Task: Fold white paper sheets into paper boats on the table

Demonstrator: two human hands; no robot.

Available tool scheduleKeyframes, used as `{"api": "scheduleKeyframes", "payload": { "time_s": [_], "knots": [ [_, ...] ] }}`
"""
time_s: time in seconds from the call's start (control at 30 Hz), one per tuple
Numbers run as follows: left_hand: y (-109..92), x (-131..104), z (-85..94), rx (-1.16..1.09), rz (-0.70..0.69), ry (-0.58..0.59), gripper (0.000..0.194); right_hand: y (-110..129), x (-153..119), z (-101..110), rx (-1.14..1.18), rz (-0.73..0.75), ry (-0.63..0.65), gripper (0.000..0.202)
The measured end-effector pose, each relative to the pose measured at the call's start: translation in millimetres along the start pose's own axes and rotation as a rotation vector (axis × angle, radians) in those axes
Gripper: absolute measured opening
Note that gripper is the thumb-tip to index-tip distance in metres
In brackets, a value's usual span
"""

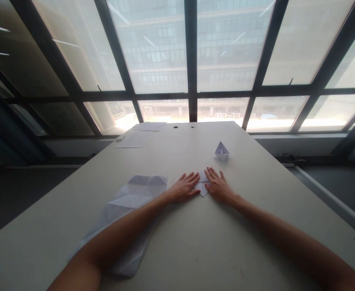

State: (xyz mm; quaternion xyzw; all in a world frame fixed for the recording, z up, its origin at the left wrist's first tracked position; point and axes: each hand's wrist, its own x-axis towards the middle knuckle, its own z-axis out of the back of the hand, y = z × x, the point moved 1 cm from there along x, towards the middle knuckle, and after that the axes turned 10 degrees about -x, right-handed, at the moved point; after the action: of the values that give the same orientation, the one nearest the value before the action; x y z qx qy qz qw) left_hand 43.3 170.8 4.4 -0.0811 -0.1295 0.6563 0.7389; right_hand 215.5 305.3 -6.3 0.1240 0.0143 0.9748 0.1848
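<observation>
Fingers of the left hand (183, 188) lie spread and flat on one side of the small folded paper (202, 189), and those of the right hand (220, 189) rest the same way on its other side. Neither hand is closed; both are open, palms down, with the folded paper flat on the white table (189, 242) between and under their fingertips, one corner pointing back toward the person. Just beyond the right hand stands a folded paper shape (221, 151) with a raised peak. On the left, a large creased sheet (137, 199) lies partly under the left forearm (129, 232). Farther off, near the table's far left corner, are flat sheets (131, 140) and a small pale object (120, 138), too small to make out. Dark-framed windows (156, 48) rise past the far edge.
</observation>
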Motion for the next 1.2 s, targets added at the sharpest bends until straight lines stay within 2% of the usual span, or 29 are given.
{"api": "scheduleKeyframes", "payload": {
  "time_s": [0.1, 0.17, 0.47, 0.83, 0.9, 1.07, 1.2],
  "knots": [
    [0.0, -0.3, -0.8, -0.01, -0.01, -0.001, 0.07, 4.4, 0.1, 2.6, 0.04, 0.199, 0.035, 0.065],
    [-0.1, -0.4, -1.3, -0.021, -0.013, -0.005, 0.07, 4.7, 0.5, 1.6, 0.063, 0.236, 0.093, 0.068],
    [-2.9, -0.4, 2.1, -0.025, 0.012, 0.01, 0.071, 1.0, 2.7, -3.3, 0.057, 0.165, 0.146, 0.072],
    [-2.3, 0.4, 1.2, -0.012, 0.039, 0.003, 0.069, 4.4, 2.6, 2.8, 0.045, 0.128, 0.168, 0.071],
    [-2.9, 0.2, 1.8, -0.002, 0.048, 0.012, 0.07, 4.3, 3.0, 2.9, 0.02, 0.095, 0.181, 0.072],
    [-3.0, 0.3, 2.2, 0.008, 0.048, 0.015, 0.069, 1.3, 3.3, 0.4, -0.059, -0.123, 0.206, 0.07],
    [-1.9, 0.8, 1.3, -0.005, 0.045, 0.004, 0.068, 0.4, 2.2, -1.9, -0.062, -0.203, 0.219, 0.069]
  ]
}}
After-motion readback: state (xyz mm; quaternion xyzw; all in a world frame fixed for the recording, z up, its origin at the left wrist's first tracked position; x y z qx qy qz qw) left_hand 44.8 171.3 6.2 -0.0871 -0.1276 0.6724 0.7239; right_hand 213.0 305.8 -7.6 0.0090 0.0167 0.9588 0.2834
